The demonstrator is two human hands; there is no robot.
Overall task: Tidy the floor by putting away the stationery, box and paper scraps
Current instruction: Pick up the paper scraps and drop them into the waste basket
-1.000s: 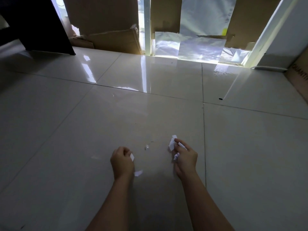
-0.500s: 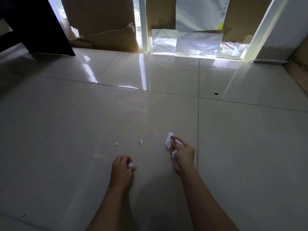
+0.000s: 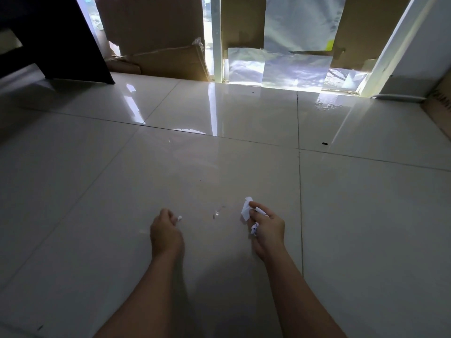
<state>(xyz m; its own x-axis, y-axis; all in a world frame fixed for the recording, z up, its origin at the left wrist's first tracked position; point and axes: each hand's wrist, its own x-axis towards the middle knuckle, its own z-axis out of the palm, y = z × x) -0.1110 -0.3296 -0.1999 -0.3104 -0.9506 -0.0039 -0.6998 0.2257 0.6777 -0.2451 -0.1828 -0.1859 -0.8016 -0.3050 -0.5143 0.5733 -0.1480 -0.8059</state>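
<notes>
Scrap-gathering is the step in hand. No stationery or box is in view here, only paper.

The left grip is curled, its fingertips pinching a tiny scrap low over the floor. I cannot tell whether that scrap has left the tile. The right grip is closed round a wad of white scraps: one torn piece sticks out past the thumb, and a crumpled bit shows under the palm. Both grips sit on the same large tile, just left of the joint that runs toward the far wall.

Between them a small pale fleck lies on the tile. It may be a last paper bit or only glare; it is too small to tell. A dark speck lies well apart on a far tile.

Next, I judge, the left grip should lift its scrap and pass it to the wad or keep it. Then it should try the fleck with a fingertip pinch, since thin paper lies flat on glossy tile and slips. The right grip must stay tight so that nothing drops.
</notes>
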